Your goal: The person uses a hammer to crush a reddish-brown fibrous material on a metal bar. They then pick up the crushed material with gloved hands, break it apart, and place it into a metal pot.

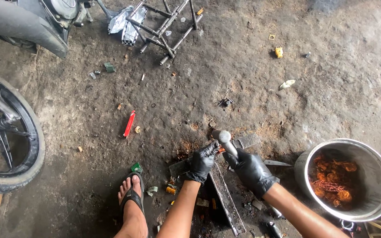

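Note:
My right hand (251,169), in a black glove, grips the handle of a metal hammer (224,138) whose head is raised just above the floor. My left hand (203,161), also gloved in black, pinches a small orange-brown piece under the hammer head; the piece is mostly hidden by the fingers. Both hands hover over a long metal bar (226,199) lying on the dirty concrete. A flat metal plate (248,141) lies just beyond the hammer.
A metal pot (375,185) with copper-coloured wire scraps stands at the right. My foot in a sandal (131,196) is at the bottom. A motorcycle wheel (12,145) is at the left, a metal frame (166,24) at the top, a red stick (129,124) on the floor.

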